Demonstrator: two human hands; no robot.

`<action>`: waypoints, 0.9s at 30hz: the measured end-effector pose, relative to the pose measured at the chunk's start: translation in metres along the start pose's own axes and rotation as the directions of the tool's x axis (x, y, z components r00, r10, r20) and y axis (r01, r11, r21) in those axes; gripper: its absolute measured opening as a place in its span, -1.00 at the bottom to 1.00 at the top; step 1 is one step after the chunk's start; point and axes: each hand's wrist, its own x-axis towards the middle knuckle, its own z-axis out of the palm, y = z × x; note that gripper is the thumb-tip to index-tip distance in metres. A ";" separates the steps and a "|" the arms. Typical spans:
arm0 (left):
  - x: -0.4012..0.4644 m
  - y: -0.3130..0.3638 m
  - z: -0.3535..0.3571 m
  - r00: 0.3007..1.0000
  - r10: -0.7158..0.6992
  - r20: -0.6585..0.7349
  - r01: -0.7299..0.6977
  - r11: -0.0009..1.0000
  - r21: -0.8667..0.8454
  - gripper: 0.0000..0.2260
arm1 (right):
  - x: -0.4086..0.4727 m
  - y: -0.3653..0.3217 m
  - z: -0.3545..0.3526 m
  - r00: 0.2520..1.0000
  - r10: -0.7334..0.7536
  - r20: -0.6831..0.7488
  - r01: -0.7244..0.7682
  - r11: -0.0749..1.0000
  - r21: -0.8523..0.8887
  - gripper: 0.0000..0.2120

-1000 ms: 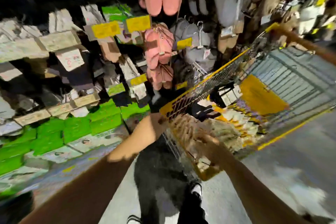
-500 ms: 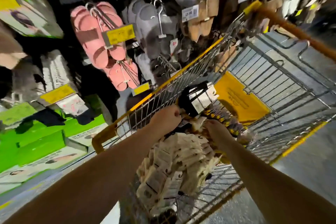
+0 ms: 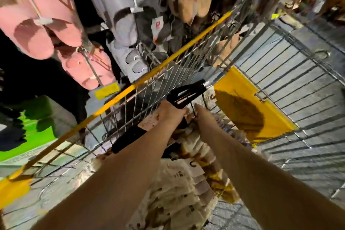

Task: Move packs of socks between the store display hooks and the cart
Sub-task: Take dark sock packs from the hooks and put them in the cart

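**One head view, tilted down into the cart**

A single wide-angle camera sits at the person's head, looking forward and down, close over the wire cart point(image 3: 196, 65), which fills centre to 3 o'clock. Both forearms enter from 6 o'clock. Hanging slippers point(image 3: 37, 30) crowd 10 to 12 o'clock. Edges bend and blur.

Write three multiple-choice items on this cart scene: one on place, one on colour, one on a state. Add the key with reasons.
1. Where are both hands?
A. inside the cart
B. on the display hooks
C. on the floor

2. What colour is the cart's top rail?
A. blue
B. yellow
C. red

3. What is the left hand doing?
A. hanging open
B. pressing flat on the rail
C. gripping a black pack

Key: A, the left hand and right hand reach within the cart; B, the rail is yellow; C, its fingers curl under the black pack.
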 end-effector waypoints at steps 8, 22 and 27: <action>0.016 -0.015 0.006 0.999 0.013 0.038 -0.012 1.000 -0.016 -0.09 | -0.017 -0.021 0.003 0.995 0.098 0.033 -0.103 0.974 0.202 -0.35; 0.005 -0.018 0.031 0.985 0.097 -0.141 -0.133 0.951 -0.278 -0.36 | -0.015 -0.024 -0.008 0.996 0.081 0.029 -0.086 0.944 0.320 -0.39; 0.022 -0.017 0.025 0.992 0.104 -0.075 -0.124 0.932 -0.342 -0.29 | -0.011 -0.024 -0.013 0.992 0.089 0.087 -0.113 0.940 0.323 -0.32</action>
